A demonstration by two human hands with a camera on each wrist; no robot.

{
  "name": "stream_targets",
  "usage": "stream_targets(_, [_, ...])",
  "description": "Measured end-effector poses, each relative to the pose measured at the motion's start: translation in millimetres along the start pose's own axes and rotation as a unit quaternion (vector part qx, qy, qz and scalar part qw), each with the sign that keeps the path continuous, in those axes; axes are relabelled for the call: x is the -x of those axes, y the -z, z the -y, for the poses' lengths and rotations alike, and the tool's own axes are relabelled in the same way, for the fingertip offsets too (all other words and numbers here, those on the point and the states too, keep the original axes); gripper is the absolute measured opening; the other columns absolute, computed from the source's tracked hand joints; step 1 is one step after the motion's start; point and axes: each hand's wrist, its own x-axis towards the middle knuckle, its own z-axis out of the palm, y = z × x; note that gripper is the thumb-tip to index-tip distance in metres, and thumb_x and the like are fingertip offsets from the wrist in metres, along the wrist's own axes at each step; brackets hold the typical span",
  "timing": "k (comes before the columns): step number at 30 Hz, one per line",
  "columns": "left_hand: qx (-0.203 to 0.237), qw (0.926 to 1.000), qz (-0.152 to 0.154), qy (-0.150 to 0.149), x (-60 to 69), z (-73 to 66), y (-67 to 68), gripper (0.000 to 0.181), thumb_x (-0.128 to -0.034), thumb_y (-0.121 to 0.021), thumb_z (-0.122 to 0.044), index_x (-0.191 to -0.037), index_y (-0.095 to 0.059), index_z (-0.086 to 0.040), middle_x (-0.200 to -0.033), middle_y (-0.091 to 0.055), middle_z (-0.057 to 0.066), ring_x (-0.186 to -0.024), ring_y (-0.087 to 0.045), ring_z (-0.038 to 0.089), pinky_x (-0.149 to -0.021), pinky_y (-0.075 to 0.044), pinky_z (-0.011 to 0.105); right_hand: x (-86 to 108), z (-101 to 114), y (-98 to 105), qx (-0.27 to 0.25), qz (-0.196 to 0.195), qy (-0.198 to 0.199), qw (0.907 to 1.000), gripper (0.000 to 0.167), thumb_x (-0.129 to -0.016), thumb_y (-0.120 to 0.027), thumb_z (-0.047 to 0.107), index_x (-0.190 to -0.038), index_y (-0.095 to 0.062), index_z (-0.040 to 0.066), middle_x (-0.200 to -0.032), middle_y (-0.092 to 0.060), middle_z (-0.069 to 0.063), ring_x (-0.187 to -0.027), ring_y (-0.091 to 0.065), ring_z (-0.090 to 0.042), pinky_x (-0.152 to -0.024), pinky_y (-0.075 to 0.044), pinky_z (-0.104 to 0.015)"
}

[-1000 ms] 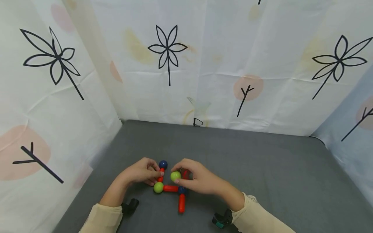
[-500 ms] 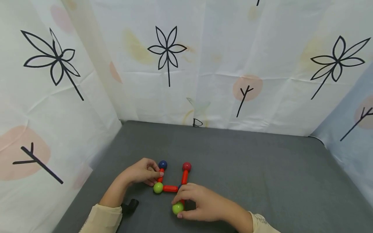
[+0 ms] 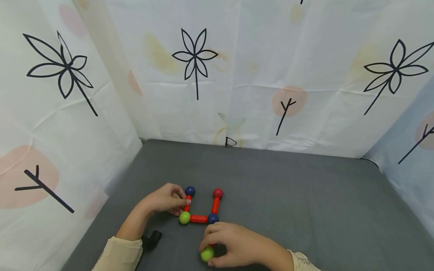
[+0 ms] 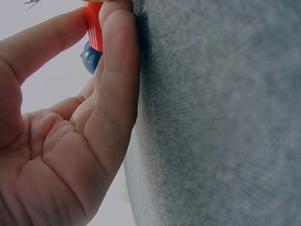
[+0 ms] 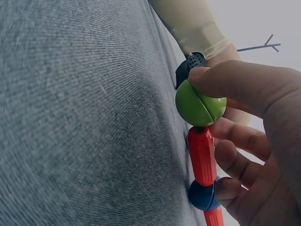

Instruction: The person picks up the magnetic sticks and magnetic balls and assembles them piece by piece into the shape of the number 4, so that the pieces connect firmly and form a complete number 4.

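Observation:
On the grey surface lies a figure of red rods and coloured balls. My left hand (image 3: 166, 200) pinches the upright red rod (image 3: 187, 203) on its left side, between a blue ball (image 3: 190, 191) and a green ball (image 3: 184, 218). A level red rod (image 3: 198, 219) runs from that green ball to a second blue ball (image 3: 213, 218). My right hand (image 3: 237, 244) grips another green ball (image 5: 200, 103) with thumb and fingers. In the right wrist view this ball meets the end of a red rod (image 5: 202, 155), whose other end joins a blue ball (image 5: 202, 194).
From the second blue ball another red rod (image 3: 215, 205) leads away to a red ball (image 3: 218, 193). A black wrist device (image 3: 153, 240) sits beside the left forearm. Patterned white cloth (image 3: 251, 67) walls in the back and sides of the grey surface (image 3: 305, 195).
My right hand has moved toward me with the green ball, from near the far right rod to the near rod's end. The left hand keeps its place.

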Motion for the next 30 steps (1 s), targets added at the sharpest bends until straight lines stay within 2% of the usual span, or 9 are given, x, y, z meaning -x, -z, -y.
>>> stream_targets(10, [0.006,1.0,0.006,-0.003,0.2,-0.8,-0.1,0.028,-0.0977,-0.079,-0.021,-0.107,-0.066,0.001,-0.087,-0.076,0.009,-0.072,-0.072,0.019,-0.071,-0.066,0.038,-0.2,0.1,-1.5,-0.006,0.019,-0.009,0.9998,0.024,-0.095,-0.078,0.014,-0.118,-0.074,0.021,-0.118,-0.062,0.01,-0.094,-0.056,0.004,-0.085,-0.049,-0.008])
stream_targets(20, [0.011,0.9999,0.003,-0.003,1.7,-1.2,-1.7,0.029,-0.0979,-0.078,-0.023,-0.107,-0.065,0.002,-0.086,-0.076,0.01,-0.071,-0.072,0.019,-0.07,-0.066,0.038,0.6,-2.8,-4.2,0.003,0.019,-0.012,0.9997,0.024,-0.097,-0.077,0.018,-0.121,-0.073,0.021,-0.122,-0.062,0.009,-0.091,-0.057,0.006,-0.081,-0.048,-0.005])
stream_targets(25, [0.009,1.0,0.002,-0.002,1.4,-1.2,-1.7,0.029,-0.0975,-0.079,-0.022,-0.106,-0.065,0.001,-0.086,-0.076,0.01,-0.071,-0.072,0.019,-0.07,-0.066,0.038,-0.3,-3.3,-6.3,-0.007,0.02,-0.014,0.9997,0.023,-0.101,-0.073,0.02,-0.124,-0.072,0.019,-0.124,-0.062,0.007,-0.091,-0.059,0.011,-0.081,-0.051,-0.006])
stream_targets(30, [0.009,0.9999,-0.001,-0.007,0.4,-0.6,-1.9,0.03,-0.0976,-0.079,-0.023,-0.107,-0.065,0.002,-0.086,-0.076,0.009,-0.071,-0.072,0.019,-0.07,-0.065,0.038,-0.1,-6.0,-6.1,-0.016,0.018,-0.024,0.9994,0.023,-0.101,-0.073,0.019,-0.124,-0.072,0.019,-0.123,-0.062,0.008,-0.092,-0.06,0.009,-0.081,-0.053,-0.007])
